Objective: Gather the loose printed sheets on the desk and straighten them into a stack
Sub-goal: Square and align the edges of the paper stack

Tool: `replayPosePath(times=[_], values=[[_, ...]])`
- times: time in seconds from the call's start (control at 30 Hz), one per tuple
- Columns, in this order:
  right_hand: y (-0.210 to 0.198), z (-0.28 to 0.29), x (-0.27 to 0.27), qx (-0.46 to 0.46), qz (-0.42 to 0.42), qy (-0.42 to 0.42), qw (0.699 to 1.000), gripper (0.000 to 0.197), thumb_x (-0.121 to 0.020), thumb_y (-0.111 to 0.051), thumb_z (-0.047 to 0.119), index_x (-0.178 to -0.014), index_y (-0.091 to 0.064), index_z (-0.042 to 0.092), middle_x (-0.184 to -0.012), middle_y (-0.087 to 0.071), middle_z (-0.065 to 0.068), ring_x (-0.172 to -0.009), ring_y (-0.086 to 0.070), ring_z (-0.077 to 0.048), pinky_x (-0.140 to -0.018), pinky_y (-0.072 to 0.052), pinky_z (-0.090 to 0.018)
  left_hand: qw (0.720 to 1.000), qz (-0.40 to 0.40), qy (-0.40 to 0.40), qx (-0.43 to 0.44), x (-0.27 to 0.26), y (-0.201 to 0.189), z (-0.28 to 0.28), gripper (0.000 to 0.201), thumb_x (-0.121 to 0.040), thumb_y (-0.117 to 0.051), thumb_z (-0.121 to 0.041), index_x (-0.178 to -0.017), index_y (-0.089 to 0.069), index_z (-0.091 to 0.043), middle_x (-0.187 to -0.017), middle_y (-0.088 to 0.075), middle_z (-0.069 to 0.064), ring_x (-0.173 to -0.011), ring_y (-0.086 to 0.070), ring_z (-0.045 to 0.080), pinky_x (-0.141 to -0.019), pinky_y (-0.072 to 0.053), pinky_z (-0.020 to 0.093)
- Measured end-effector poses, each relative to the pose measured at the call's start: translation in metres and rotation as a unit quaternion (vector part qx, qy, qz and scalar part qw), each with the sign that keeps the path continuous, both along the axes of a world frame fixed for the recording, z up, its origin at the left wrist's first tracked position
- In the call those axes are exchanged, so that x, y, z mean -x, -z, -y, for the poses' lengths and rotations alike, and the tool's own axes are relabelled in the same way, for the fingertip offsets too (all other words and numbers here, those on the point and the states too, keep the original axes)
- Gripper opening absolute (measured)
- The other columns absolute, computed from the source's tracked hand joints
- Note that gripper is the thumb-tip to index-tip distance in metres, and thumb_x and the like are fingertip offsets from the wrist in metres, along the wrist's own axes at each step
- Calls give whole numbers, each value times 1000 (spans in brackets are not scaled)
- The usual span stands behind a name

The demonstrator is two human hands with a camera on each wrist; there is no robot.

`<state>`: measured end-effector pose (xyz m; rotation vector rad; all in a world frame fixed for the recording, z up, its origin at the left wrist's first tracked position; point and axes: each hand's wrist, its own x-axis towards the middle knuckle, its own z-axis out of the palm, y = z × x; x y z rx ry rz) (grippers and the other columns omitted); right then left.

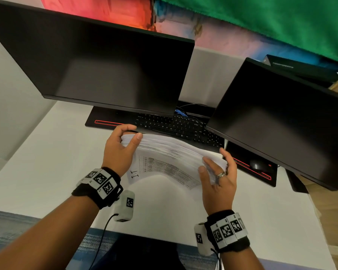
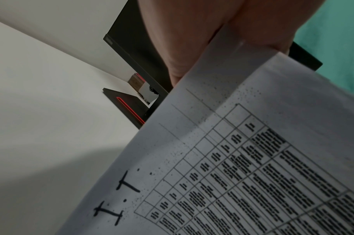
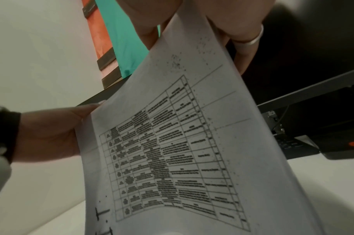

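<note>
The white desk carries two dark, switched-off monitors: a large one toward the far left and a second at the far right. A black keyboard lies along the far edge between them, on a black mat with a red stripe. A dark mouse sits on the mat near the right edge.

I hold the stack of printed sheets above the middle of the desk, clear of its surface and just in front of the keyboard. The paper is thin, white and bowed; its edges are fanned, not flush. The outermost sheet bears a ruled table of small print, too blurred to read, and the handwritten mark "I.T" in black.

My left hand grips the stack's left end, thumb over the top. My right hand clasps the right end, fingers curled around it; one finger wears a metal ring. Both wrists carry bands with square black-and-white markers.
</note>
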<state>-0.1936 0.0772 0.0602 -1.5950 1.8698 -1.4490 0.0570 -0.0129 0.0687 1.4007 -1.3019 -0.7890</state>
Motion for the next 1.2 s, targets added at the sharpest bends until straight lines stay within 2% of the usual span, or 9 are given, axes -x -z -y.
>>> replayPosePath(times=[0.1, 0.27, 0.4, 0.5, 0.63, 0.8, 0.93, 1.07, 1.2], values=[[-2, 0, -2, 9, -13, 2, 1000, 13, -88, -71, 14, -100, -76, 14, -146, -45, 1, -133, -38, 3, -111, -29, -11, 1000, 7, -1, 5, 0, -1, -1, 23, -91, -68, -23, -112, -61, -17, -100, -63, -13, -84, -59, -11, -71, -45, 3], [-4, -1, -5, -8, 3, 6, 1000, 9, -88, -72, 14, -94, -73, 20, -143, -47, 4, -127, -45, -4, -110, -40, -40, 1000, 4, 3, -1, 0, -1, -1, 24, -91, -68, -27, -112, -61, -19, -99, -63, -14, -82, -60, -8, -70, -48, 7], [-2, -3, -6, -14, -18, 8, 1000, 21, -89, -68, 23, -106, -74, 12, -145, -46, 4, -130, -44, -4, -112, -36, -21, 1000, 7, 3, 2, -1, -1, -2, 23, -91, -68, -27, -112, -61, -19, -100, -63, -14, -83, -59, -9, -71, -46, 4], [-4, -3, -6, -20, -18, 9, 1000, 16, -89, -70, 19, -102, -75, 13, -146, -46, 2, -128, -38, 12, -109, -24, -5, 1000, -3, 3, -3, -1, 0, -2, 23, -91, -68, -28, -112, -61, -21, -99, -65, -13, -81, -60, -6, -70, -48, 7], [-1, -4, -6, -15, -12, 9, 1000, 26, -89, -68, 24, -110, -74, 11, -146, -42, 6, -128, -35, 15, -110, -34, -16, 1000, -2, 2, -5, 0, -1, -4, 23, -91, -68, -28, -112, -61, -21, -98, -64, -15, -81, -60, -7, -71, -47, 7], [1, -5, -8, -16, -16, 13, 1000, 27, -89, -69, 19, -116, -71, 14, -144, -40, 9, -129, -32, 17, -106, -30, -3, 1000, 1, 1, -10, 0, -2, -4, 23, -91, -67, -28, -113, -61, -21, -100, -63, -16, -84, -59, -10, -74, -45, 6], [2, -4, -7, -13, -16, 16, 1000, 24, -89, -68, 21, -112, -73, 13, -144, -42, 8, -127, -33, 18, -108, -26, -4, 1000, -8, -3, -22, 0, -1, -3, 24, -90, -69, -31, -112, -61, -25, -105, -65, -15, -92, -61, -1, -84, -47, 19], [0, -4, -9, -29, 3, 13, 999, 30, -93, -63, 25, -119, -71, 13, -145, -41, 9, -133, -41, -3, -113, -36, -24, 999, -13, 2, -29, 1, -2, -3, 22, -90, -69, -28, -111, -62, -27, -104, -66, -12, -91, -61, -2, -82, -47, 15], [-3, 0, -8, -1, 52, 37, 998, 35, -93, -65, 19, -128, -59, 22, -139, -51, 1, -126, -50, -7, -104, -46, -24, 998, -45, 7, -35, 1, -6, -2, 7, -93, -66, -23, -98, -71, -24, -88, -70, -15, -80, -61, -4, -75, -49, 19]])
